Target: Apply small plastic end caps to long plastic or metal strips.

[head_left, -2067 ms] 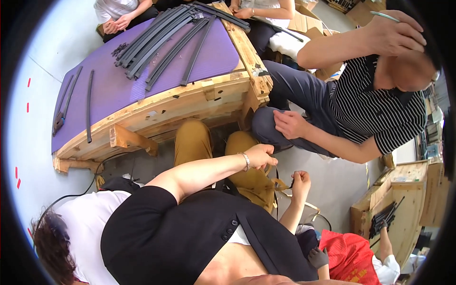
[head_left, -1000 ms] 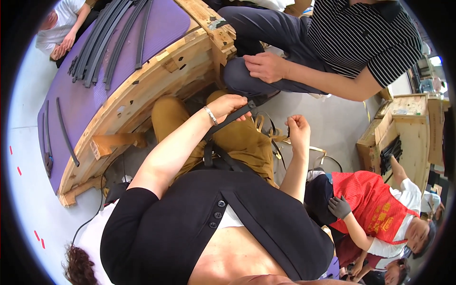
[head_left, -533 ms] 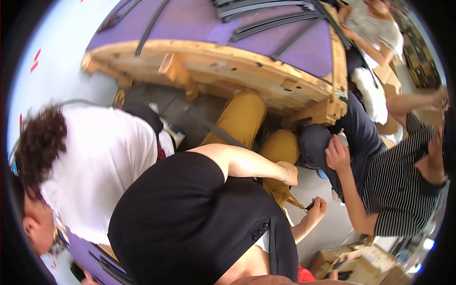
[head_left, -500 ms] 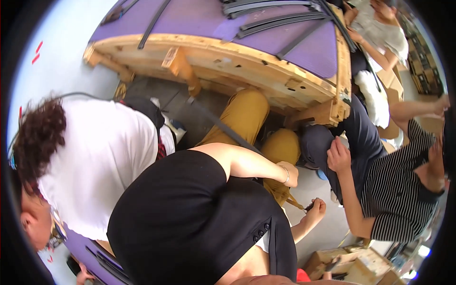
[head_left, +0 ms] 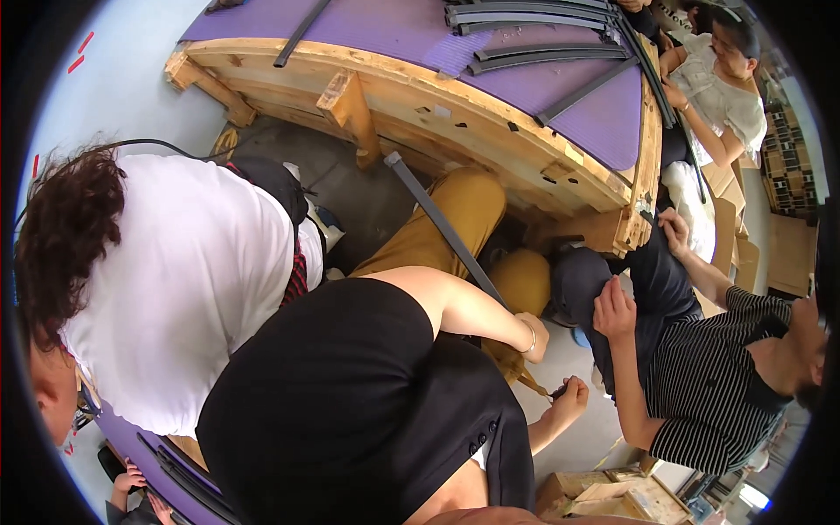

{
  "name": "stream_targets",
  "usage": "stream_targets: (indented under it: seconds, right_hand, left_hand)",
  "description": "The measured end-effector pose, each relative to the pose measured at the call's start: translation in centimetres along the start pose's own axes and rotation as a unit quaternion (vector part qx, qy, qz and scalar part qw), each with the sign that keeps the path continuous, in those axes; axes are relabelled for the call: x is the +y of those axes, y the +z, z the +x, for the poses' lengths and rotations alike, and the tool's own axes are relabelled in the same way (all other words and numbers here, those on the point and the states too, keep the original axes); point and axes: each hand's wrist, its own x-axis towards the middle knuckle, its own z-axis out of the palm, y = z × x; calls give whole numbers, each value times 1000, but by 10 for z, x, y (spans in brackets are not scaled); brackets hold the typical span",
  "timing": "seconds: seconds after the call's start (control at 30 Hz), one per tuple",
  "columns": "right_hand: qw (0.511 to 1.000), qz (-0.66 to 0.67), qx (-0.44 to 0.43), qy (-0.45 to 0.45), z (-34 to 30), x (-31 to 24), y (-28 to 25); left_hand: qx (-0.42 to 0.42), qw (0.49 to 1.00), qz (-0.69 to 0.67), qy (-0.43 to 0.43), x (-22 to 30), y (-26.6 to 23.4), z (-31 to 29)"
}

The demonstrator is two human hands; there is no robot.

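Note:
A long dark grey strip slants across my mustard trousers, its far end beside the wooden bench leg. Its near end runs behind my left forearm to my left hand, which wears a bracelet and is closed on it; the fingers are partly turned away. Lower and to the right, my right hand is closed in a pinch on a small dark piece, too small to name. A mustard strap hangs between the two hands.
The wooden bench ahead has a purple top with several dark strips. A person in white bends close on my left. On the right sits a person in a striped shirt. A wooden box stands at lower right.
The view has shifted a little, and more of the strip shows. My hands keep nearly the same pose. The striped-shirt person's one hand has moved toward the bench corner.

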Motion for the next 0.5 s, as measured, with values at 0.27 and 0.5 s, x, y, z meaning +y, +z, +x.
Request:
stream_targets:
  seconds: [0.27, 0.5]
  right_hand:
    - [1000, 0, 7, -29, 1, 2, 0]
    - [1000, -3, -3, 15, 6, -5, -1]
  left_hand:
    - [8, 982, 108, 153, -12, 24, 15]
    - [385, 883, -12, 269, -74, -28, -36]
